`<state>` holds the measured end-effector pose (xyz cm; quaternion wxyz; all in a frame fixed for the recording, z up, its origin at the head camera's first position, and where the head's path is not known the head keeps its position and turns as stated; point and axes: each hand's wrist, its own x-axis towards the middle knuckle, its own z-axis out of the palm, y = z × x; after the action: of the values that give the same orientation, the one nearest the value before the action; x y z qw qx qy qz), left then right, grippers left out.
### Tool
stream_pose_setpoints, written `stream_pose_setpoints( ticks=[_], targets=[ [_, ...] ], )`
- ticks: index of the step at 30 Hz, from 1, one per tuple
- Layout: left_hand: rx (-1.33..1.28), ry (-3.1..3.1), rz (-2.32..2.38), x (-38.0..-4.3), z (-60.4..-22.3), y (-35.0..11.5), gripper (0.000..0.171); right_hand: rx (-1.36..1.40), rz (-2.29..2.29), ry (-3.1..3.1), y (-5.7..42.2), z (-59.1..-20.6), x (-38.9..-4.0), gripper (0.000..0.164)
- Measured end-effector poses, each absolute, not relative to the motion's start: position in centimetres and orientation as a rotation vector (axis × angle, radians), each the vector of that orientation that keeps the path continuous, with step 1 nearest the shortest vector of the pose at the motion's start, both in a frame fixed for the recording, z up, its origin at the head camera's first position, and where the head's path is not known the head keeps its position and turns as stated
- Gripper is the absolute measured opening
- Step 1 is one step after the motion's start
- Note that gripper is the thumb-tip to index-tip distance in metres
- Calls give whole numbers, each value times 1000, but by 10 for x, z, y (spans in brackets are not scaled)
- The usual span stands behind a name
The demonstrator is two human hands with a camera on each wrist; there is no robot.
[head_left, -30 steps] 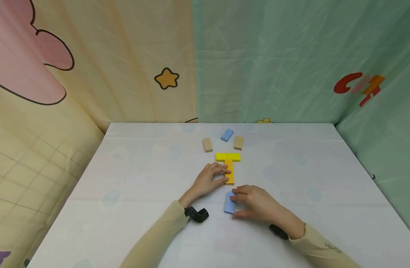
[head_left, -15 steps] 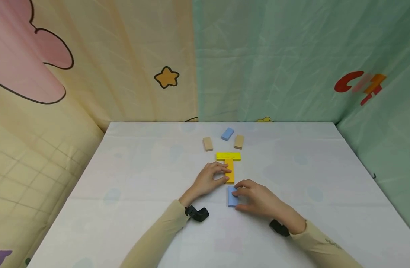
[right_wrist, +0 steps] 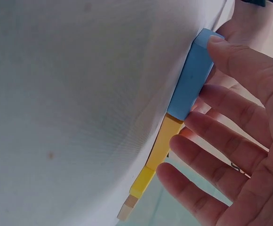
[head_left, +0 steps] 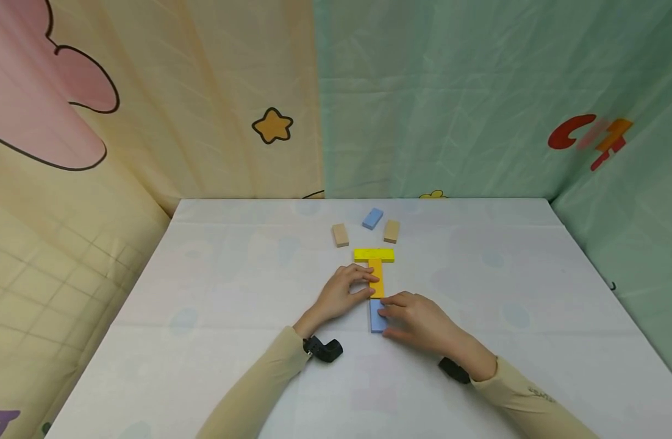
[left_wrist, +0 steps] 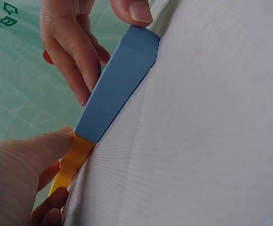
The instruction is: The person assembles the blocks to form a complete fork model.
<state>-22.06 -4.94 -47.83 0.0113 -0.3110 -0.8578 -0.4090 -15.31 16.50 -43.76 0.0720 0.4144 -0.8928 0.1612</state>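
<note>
A blue block (head_left: 375, 323) lies flat, its far end meeting the near end of an orange block (head_left: 380, 289). A yellow block (head_left: 374, 255) lies crosswise at the orange one's far end, making a T shape. My left hand (head_left: 336, 296) holds the orange block, with the thumb near the joint and fingertips across its top. My right hand (head_left: 424, 322) holds the blue block from the right. In the right wrist view its thumb (right_wrist: 235, 59) touches the near end of the blue block (right_wrist: 191, 77), and fingertips lie along its side.
Beyond the yellow block lie two wooden blocks (head_left: 340, 235), one on each side, and another blue block (head_left: 372, 218) set at a slant. A white cloth (head_left: 204, 274) covers the table. Patterned curtains (head_left: 424, 97) hang behind and at the sides.
The near blue block has moved away from me, then slightly left, with my right hand, and now lines up against the orange block. My left hand has stayed in place.
</note>
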Motion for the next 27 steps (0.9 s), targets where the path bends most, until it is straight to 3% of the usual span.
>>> stream_pose_setpoints(
  ticks=[27],
  targets=[
    [-1011, -2685, -1218, -220, -479, -49, 20, 1200, 451, -2684, 165, -440, -154, 36]
  ],
)
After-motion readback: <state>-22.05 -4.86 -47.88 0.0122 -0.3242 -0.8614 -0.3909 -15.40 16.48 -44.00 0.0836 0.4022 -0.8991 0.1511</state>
